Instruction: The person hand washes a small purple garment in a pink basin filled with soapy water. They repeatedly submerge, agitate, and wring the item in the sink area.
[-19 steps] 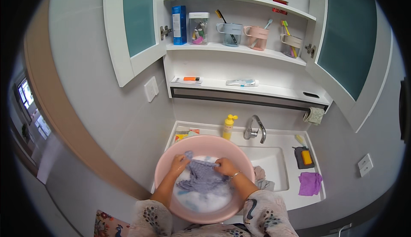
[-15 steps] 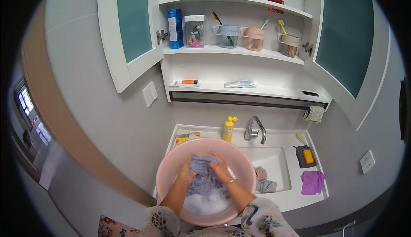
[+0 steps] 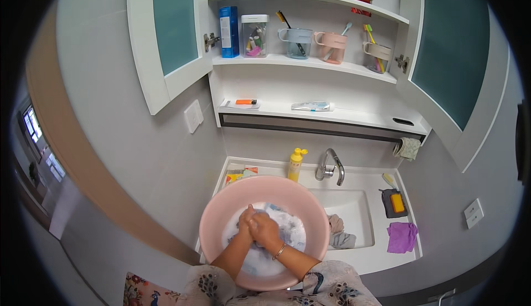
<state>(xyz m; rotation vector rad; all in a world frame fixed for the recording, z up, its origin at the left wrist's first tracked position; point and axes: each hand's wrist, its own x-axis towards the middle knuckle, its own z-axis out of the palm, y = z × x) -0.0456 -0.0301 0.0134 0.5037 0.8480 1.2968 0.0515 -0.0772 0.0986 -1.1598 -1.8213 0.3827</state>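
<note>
A large pink basin (image 3: 212,217) holds soapy water with white suds (image 3: 296,223). In it lies a wet grey-blue knitted-looking cloth (image 3: 286,232), partly under the foam and my hands. My left hand (image 3: 245,224) and my right hand (image 3: 266,231) are pressed together over the basin's middle, closed around a bunched part of this cloth. My right hand covers some of the left one's fingers, and most of the gripped fabric is hidden. A bracelet circles my right wrist.
Beside the basin, a white sink (image 3: 359,217) with a chrome faucet (image 3: 331,167) holds crumpled clothes (image 3: 340,237). A yellow bottle (image 3: 295,165) stands behind. At right lie yellow soap (image 3: 397,202) and a purple cloth (image 3: 402,237). Open cabinet doors (image 3: 453,57) flank shelves above.
My hands were apart, holding the cloth stretched up between them. They have come together and lower, and the cloth has gone down into the suds.
</note>
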